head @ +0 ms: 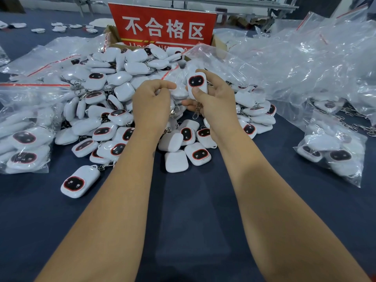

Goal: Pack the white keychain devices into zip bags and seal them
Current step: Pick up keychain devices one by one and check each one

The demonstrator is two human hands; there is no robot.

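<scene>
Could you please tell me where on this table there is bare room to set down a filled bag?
Bare blue cloth lies nearest you, around the forearms, between the lone device on the left and the filled bag on the right. The device heap beyond the hands and the empty bags far right are crowded.

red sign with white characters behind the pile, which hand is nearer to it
Right. The right hand, holding a white keychain device, sits just below the red sign; the left hand is lower left.
</scene>
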